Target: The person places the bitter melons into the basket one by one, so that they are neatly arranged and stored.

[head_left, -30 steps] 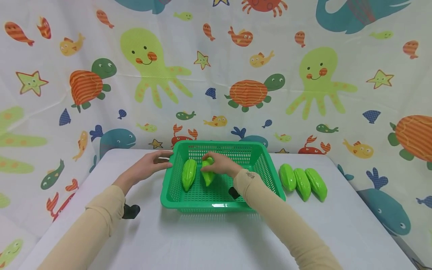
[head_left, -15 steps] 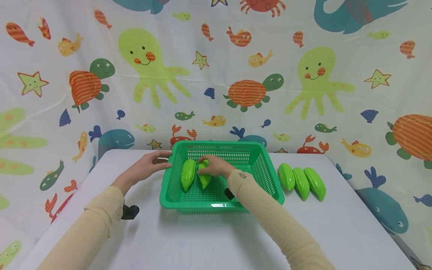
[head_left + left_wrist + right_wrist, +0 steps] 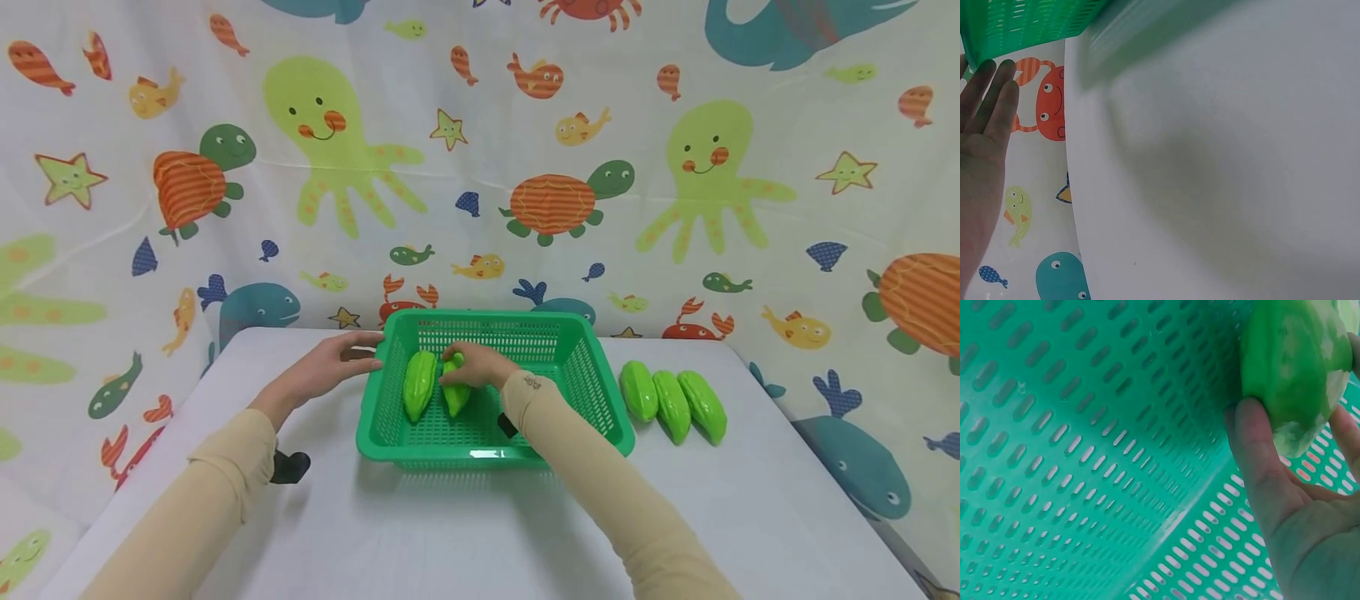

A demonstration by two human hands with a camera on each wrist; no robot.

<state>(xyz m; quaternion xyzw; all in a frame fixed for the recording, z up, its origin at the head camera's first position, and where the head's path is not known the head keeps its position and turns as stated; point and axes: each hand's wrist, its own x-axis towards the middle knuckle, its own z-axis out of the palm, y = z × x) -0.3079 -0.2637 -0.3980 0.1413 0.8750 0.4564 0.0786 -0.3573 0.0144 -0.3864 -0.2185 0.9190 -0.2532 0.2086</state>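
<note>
A green plastic basket stands in the middle of the white table. My right hand reaches into it and grips a glossy green star fruit, thumb on one side and fingers on the other. The right wrist view shows this star fruit close over the perforated basket floor. Just left of it lies a second star fruit, lengthwise near the left wall. My left hand is at the basket's left rim, fingers extended; in the left wrist view the straight fingers reach up to the basket wall.
To the right of the basket, three more green star fruits lie side by side on the white table. A cloth with printed sea animals hangs behind and along the sides.
My right hand has shifted slightly left with the star fruit, bringing it nearer the one by the left wall. My left hand has stayed at the rim.
</note>
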